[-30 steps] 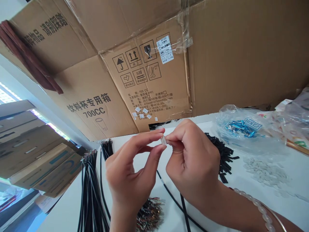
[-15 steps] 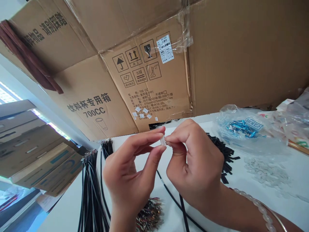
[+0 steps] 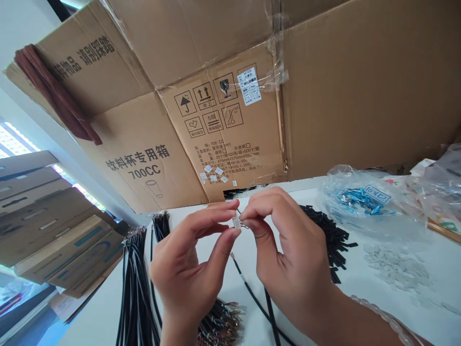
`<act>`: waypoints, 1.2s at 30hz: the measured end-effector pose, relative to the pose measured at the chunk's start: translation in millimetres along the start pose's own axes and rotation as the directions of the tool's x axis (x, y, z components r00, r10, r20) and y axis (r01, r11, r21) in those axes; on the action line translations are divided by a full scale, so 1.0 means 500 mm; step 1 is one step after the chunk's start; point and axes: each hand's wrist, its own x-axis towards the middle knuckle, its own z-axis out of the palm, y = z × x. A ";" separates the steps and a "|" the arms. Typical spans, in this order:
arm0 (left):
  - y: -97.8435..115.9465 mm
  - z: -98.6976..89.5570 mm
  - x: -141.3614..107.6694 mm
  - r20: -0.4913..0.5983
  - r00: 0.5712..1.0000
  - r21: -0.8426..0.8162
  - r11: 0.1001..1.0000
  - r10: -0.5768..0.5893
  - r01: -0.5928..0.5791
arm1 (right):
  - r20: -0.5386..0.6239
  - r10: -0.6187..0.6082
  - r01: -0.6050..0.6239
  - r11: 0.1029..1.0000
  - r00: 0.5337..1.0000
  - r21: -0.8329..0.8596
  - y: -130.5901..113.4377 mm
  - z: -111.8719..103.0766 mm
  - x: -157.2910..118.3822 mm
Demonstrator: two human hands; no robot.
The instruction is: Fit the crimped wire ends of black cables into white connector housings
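Note:
My left hand [image 3: 196, 262] pinches a small white connector [image 3: 236, 222] between thumb and fingertips, above the table. Close against its right side, my right hand [image 3: 290, 245] has thumb and index finger pressed together on a thin wire [image 3: 245, 226] that loops out by the connector. Whether the wire's end sits inside the connector cannot be made out. Below the hands, a black cable [image 3: 252, 294] with bare wire ends at its tip lies on the white table [image 3: 97, 307]. Another bundle of cable ends [image 3: 225, 322], with multicoloured wires, shows partly behind my left wrist.
Black cable bundles [image 3: 135, 278] lie at the left. Short black tubing pieces [image 3: 333, 238], clear small pieces [image 3: 396, 269] and a plastic bag [image 3: 355, 187] with blue items occupy the right. Behind the table stands a large cardboard box [image 3: 230, 57]; more cartons [image 3: 54, 221] are stacked at far left.
Both hands have shifted slightly left and lower in the view, still at the connector. My right fingertips have opened a small gap, showing more of the wire. The camera view has tilted slightly.

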 end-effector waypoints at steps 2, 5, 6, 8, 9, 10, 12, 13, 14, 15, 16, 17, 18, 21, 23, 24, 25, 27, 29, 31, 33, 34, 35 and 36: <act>-0.001 0.000 -0.002 -0.010 1.000 -0.006 1.000 -0.010 0.010 | 0.001 0.019 -0.019 0.999 1.000 0.027 -0.001 0.003 -0.002; 0.002 0.000 -0.004 -0.006 1.000 0.005 1.000 -0.007 0.007 | -0.074 0.038 -0.031 0.994 0.997 0.103 -0.004 0.009 -0.006; 0.004 0.000 -0.004 -0.001 1.000 0.008 1.000 0.000 0.000 | -0.104 0.044 -0.029 0.990 0.994 0.135 -0.005 0.011 -0.007; 0.008 -0.001 -0.003 0.005 1.000 0.013 1.000 0.004 -0.004 | -0.138 0.053 -0.028 0.984 0.989 0.176 -0.007 0.012 -0.007; 0.010 -0.001 -0.002 0.005 1.000 0.014 1.000 0.003 -0.003 | -0.143 0.055 -0.029 0.983 0.988 0.179 -0.008 0.011 -0.005; 0.012 -0.001 -0.001 0.005 1.000 0.015 1.000 -0.001 0.001 | -0.145 0.057 -0.031 0.985 0.988 0.171 -0.009 0.010 -0.003; 0.015 -0.002 0.000 0.013 1.000 0.011 1.000 -0.009 0.009 | -0.130 0.050 -0.032 0.990 0.990 0.135 -0.012 0.007 0.002; 0.016 -0.002 0.000 0.019 1.000 0.004 1.000 -0.013 0.013 | -0.118 0.043 -0.030 0.993 0.992 0.112 -0.014 0.004 0.005; 0.017 -0.001 0.000 0.024 1.000 -0.006 1.000 -0.016 0.016 | -0.106 0.036 -0.026 0.996 0.994 0.091 -0.015 0.002 0.007; 0.017 -0.001 0.001 0.027 0.999 -0.018 1.000 -0.021 0.021 | -0.102 0.027 -0.020 0.997 0.994 0.073 -0.017 0.000 0.009; 0.018 0.000 0.001 0.031 0.999 -0.031 0.999 -0.026 0.027 | -0.106 0.012 -0.006 0.998 0.994 0.057 -0.018 -0.003 0.010; 0.018 0.000 0.001 0.038 0.999 -0.045 0.998 -0.033 0.035 | -0.113 -0.008 0.013 0.999 0.994 0.047 -0.019 -0.005 0.010; 0.018 0.000 0.001 0.047 0.998 -0.056 0.997 -0.041 0.044 | -0.119 -0.029 0.034 0.999 0.992 0.040 -0.019 -0.006 0.009; 0.018 0.000 -0.001 0.077 0.995 -0.092 0.993 -0.067 0.074 | -0.126 -0.078 0.081 0.996 0.989 0.023 -0.022 -0.009 0.005; 0.017 0.000 -0.001 0.095 0.993 -0.124 0.989 -0.074 0.085 | -0.113 -0.065 0.066 0.998 0.991 0.008 -0.024 -0.009 0.000; 0.017 0.000 0.000 0.106 0.992 -0.139 0.986 -0.075 0.090 | -0.109 -0.041 0.041 0.999 0.993 -0.003 -0.025 -0.009 -0.003; 0.017 0.000 0.001 0.114 0.991 -0.149 0.985 -0.074 0.090 | -0.103 -0.011 0.010 1.000 0.995 -0.012 -0.026 -0.008 -0.006; 0.016 -0.002 0.004 0.129 0.989 -0.154 0.984 -0.068 0.088 | -0.103 0.020 -0.022 1.000 0.994 -0.015 -0.027 -0.006 -0.011; 0.017 -0.005 0.007 0.149 0.987 -0.142 0.987 -0.058 0.079 | -0.121 0.004 -0.003 1.000 0.993 0.006 -0.028 -0.003 -0.013; 0.018 -0.009 0.009 0.169 0.985 -0.124 0.990 -0.046 0.067 | -0.131 -0.012 0.015 1.000 0.991 0.025 -0.028 -0.002 -0.012; 0.019 -0.011 0.010 0.177 0.984 -0.112 0.992 -0.037 0.057 | -0.143 0.007 -0.002 1.000 0.990 0.031 -0.029 -0.002 -0.011; 0.019 -0.011 0.011 0.176 0.984 -0.111 0.992 -0.033 0.053 | -0.145 0.023 -0.018 0.999 0.989 0.037 -0.031 -0.002 -0.011; 0.020 -0.011 0.011 0.174 0.984 -0.111 0.992 -0.033 0.053 | -0.137 0.040 -0.033 0.998 0.990 0.054 -0.032 -0.002 -0.012; 0.020 -0.011 0.010 0.170 0.985 -0.113 0.992 -0.036 0.055 | -0.124 0.059 -0.049 0.995 0.991 0.085 -0.034 -0.002 -0.013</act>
